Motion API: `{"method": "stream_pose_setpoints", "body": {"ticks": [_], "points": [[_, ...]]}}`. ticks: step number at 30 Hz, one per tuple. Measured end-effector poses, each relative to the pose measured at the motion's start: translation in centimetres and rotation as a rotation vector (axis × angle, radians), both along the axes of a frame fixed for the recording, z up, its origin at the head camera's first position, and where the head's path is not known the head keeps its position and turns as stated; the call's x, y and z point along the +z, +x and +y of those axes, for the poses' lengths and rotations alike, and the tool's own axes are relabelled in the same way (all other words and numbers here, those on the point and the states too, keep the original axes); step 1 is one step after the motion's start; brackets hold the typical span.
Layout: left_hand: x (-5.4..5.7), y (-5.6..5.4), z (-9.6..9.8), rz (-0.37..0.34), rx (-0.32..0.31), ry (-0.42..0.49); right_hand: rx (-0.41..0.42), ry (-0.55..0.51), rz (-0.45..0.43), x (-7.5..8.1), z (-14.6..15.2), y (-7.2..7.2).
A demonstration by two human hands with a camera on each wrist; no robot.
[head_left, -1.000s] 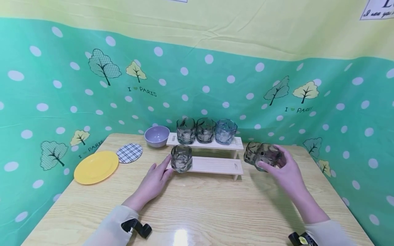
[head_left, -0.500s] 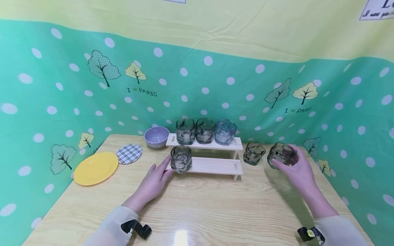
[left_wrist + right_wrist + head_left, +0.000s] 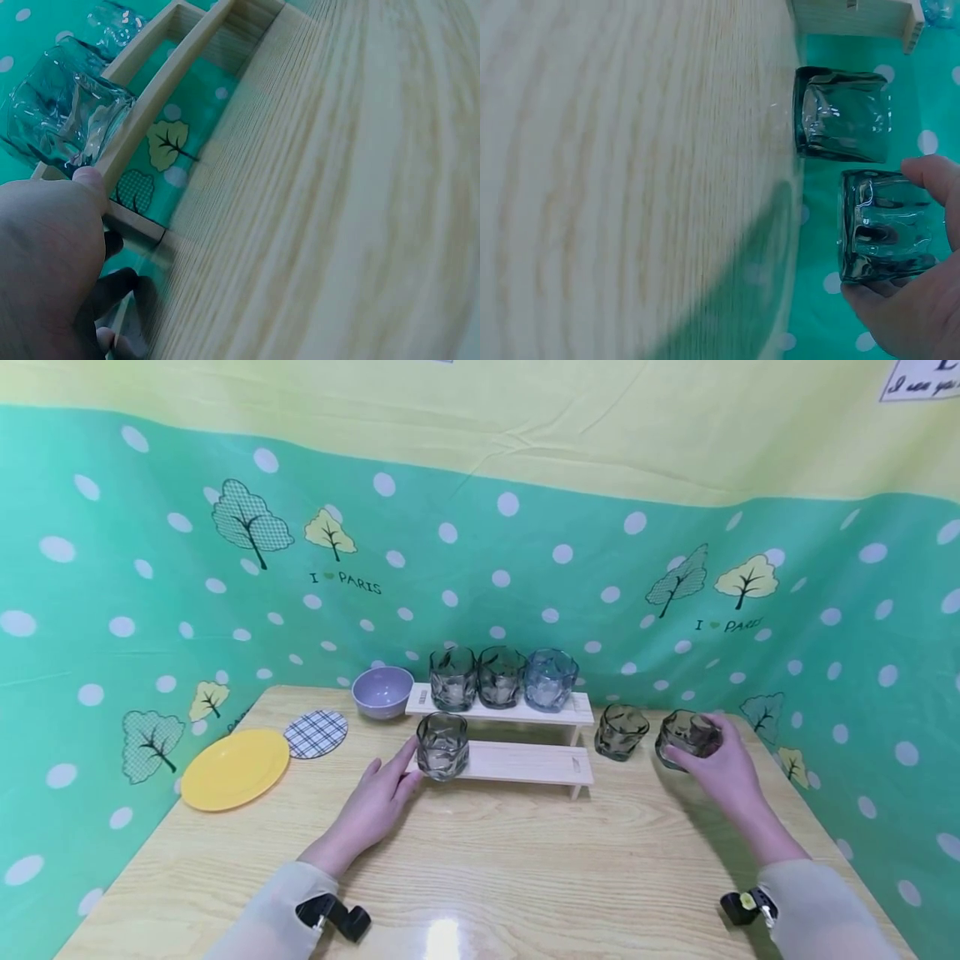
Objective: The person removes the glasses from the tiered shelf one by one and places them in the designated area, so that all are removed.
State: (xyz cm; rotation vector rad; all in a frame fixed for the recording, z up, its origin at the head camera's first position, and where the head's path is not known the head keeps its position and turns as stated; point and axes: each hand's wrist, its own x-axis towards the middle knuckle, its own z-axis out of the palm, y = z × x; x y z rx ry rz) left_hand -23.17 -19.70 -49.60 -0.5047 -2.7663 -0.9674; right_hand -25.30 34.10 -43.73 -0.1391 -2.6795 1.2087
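My right hand grips a smoky grey drinking glass at the table's right, thumb and fingers round its sides. In the right wrist view, this glass appears slightly raised off the table. Just left of it stands another smoky glass. My left hand rests at the left end of the lower wooden shelf, beside a clear greyish glass standing there. In the left wrist view, the thumb of this hand touches the shelf's edge near the glass; some fingers are partly hidden.
On the upper wooden shelf stand two dark glasses and a bluish one. Left of the shelves are a purple bowl, a checked round mat and a yellow plate. A patterned cloth hangs behind.
My right hand has moved right with its glass, away from the other smoky glass; in the last half second it shifts only slightly. My left hand stays at the shelf.
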Motion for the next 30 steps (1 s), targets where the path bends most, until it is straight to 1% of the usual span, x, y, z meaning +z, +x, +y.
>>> {"method": "stream_pose_setpoints", "body": {"ticks": [5, 10, 13, 17, 25, 30], "points": [[0.1, 0.0, 0.0, 0.003, -0.002, 0.001, -0.018, -0.036, -0.020, -0.4, 0.0, -0.8], [0.1, 0.0, 0.0, 0.000, -0.003, 0.004, -0.043, -0.092, -0.062, -0.8, 0.0, -1.3], [0.1, 0.0, 0.0, -0.001, -0.002, 0.005, -0.043, -0.109, -0.081, -1.0, 0.0, -1.6], [0.1, 0.1, 0.1, -0.003, -0.001, 0.008, -0.037, -0.117, -0.092, -1.4, 0.0, -1.9], [0.1, 0.0, 0.1, -0.020, 0.002, 0.002, -0.044, -0.136, -0.147, -1.9, -0.1, -2.1], [0.1, 0.0, 0.1, -0.020, 0.009, 0.004, -0.053, -0.138, -0.152, -2.1, -0.2, -2.7]]}}
